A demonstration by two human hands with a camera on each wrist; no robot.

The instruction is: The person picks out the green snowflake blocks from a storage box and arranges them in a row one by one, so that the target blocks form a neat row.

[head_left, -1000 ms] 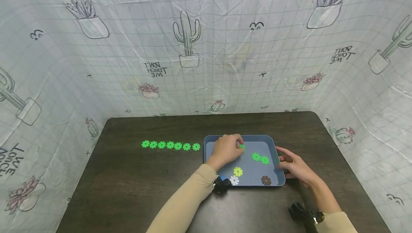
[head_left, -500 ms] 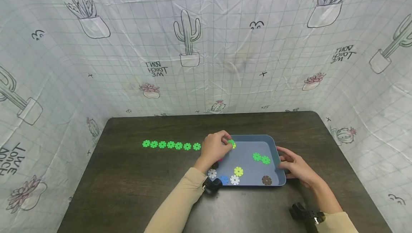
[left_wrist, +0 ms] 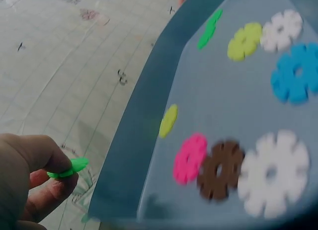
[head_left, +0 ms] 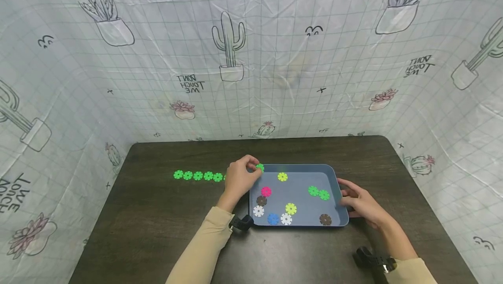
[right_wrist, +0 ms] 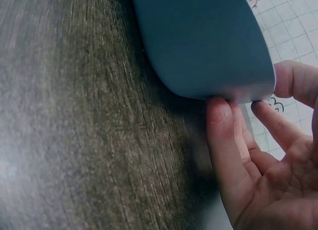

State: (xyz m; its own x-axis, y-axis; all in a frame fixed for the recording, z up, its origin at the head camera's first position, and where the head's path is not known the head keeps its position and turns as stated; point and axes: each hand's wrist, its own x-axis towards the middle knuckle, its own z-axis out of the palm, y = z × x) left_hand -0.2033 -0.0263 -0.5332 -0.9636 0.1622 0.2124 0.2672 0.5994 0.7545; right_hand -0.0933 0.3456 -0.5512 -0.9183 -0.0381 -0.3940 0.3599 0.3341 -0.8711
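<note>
My left hand (head_left: 239, 179) is over the left end of the blue-grey tray (head_left: 304, 194), pinching a green notched plastic disc (head_left: 260, 168) between thumb and fingertips. In the left wrist view, this green disc (left_wrist: 77, 165) is seen nearly edge-on, beside the tray wall. A row of similar green discs (head_left: 198, 176) lies on the table to the left, its right end hidden behind that hand. My right hand (head_left: 361, 201) touches the tray's right end, fingers spread. In the right wrist view, its fingertips (right_wrist: 221, 113) meet the outer wall and rim.
In the tray lie two green discs (head_left: 318, 193) at the right, yellow discs (head_left: 291, 208), a pink disc (head_left: 266, 191), brown discs (head_left: 325, 219), white discs (head_left: 286, 219) and a blue disc (head_left: 273, 219). A patterned cloth (head_left: 251, 57) hangs behind the dark wooden table (head_left: 157, 214).
The left hand has moved left with the green disc, from over the tray's middle to its left rim, uncovering the pink and other discs. The right hand has stayed at the tray.
</note>
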